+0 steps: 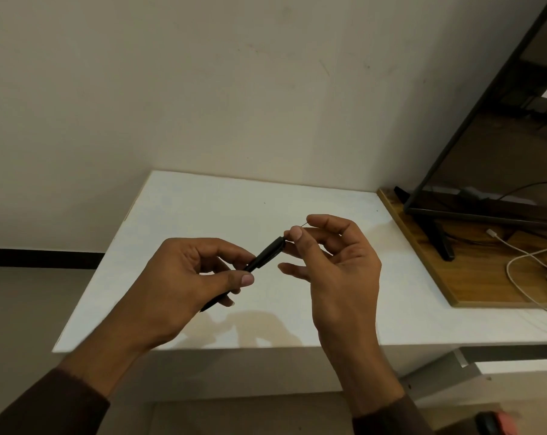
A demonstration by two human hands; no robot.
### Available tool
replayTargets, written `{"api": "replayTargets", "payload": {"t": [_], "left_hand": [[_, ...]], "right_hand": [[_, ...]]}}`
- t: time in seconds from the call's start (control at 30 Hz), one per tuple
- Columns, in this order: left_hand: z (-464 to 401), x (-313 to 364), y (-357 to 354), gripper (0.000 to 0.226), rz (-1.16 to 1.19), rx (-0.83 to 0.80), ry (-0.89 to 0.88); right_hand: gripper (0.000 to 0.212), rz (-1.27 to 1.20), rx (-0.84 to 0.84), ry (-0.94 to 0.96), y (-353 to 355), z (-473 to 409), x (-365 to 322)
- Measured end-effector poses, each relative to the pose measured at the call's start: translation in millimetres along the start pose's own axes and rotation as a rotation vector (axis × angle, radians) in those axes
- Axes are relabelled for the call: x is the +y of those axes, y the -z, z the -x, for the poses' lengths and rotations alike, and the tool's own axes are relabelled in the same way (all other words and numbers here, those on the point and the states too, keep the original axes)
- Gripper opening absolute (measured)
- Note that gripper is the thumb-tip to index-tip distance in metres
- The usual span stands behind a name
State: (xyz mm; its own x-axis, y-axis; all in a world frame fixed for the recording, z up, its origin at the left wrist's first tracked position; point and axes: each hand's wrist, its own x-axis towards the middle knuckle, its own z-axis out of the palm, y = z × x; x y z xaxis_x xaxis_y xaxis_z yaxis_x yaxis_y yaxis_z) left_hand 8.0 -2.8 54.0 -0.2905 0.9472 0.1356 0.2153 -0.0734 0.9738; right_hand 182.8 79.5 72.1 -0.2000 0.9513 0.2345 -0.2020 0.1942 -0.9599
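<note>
A slim black pen [267, 253] is held in the air above the white table [203, 208], tilted from lower left to upper right. My left hand [184, 277] grips its lower barrel between thumb and fingers, and the pen's lower end pokes out below that hand. My right hand [331, 262] pinches the pen's upper end between thumb and forefinger. A thin wire-like piece shows just above the right thumb; what it is cannot be told.
A dark monitor [485, 136] stands on a wooden board [473, 277] at the right, with a white cable [517, 259] and charger beside its foot. A plain wall rises behind the table. The table's left and front edges drop to the floor.
</note>
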Motion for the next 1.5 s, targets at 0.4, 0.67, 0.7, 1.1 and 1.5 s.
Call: {"api": "replayTargets", "payload": {"t": [0.4, 0.67, 0.7, 1.1, 1.5], "left_hand": [[-0.6, -0.9, -0.4, 0.021, -0.03, 0.017, -0.023], [0.0, 2.3, -1.4, 0.021, -0.027, 0.032, -0.024], [0.0, 2.8, -1.5, 0.021, -0.027, 0.034, -0.024], [0.7, 9.2, -4.3, 0.024, -0.058, 0.062, -0.029], [1.0, 8.9, -2.7, 0.023, -0.081, 0.061, -0.024]], "right_hand": [[0.015, -0.048, 0.045, 0.013, -1.5, 0.7, -3.0], [0.015, -0.026, 0.022, 0.046, -1.3, 1.2, -3.0], [0.015, -0.024, 0.019, 0.047, -1.4, 1.3, -3.0], [0.017, 0.002, -0.02, 0.054, -2.6, 0.8, -1.1], [0.008, 0.049, -0.049, 0.064, -2.5, 0.1, 3.9]]}}
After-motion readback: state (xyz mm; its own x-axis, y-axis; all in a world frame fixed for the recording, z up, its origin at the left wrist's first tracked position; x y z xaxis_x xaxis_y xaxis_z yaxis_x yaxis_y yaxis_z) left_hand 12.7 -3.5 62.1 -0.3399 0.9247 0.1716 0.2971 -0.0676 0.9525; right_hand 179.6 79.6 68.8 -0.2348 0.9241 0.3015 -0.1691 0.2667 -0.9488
